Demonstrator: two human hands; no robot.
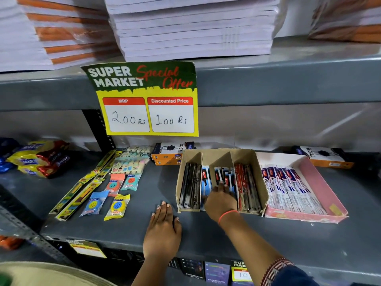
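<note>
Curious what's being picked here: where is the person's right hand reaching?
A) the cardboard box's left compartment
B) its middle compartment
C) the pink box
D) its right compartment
B: the right hand sits in the middle compartment of the cardboard box, fingertips among the blue-and-black packs; the left hand rests flat on the shelf.

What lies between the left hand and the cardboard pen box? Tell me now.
Nothing but bare grey shelf: the left hand rests flat on it, just short of the cardboard box's front left corner. The head view shows this.
</note>
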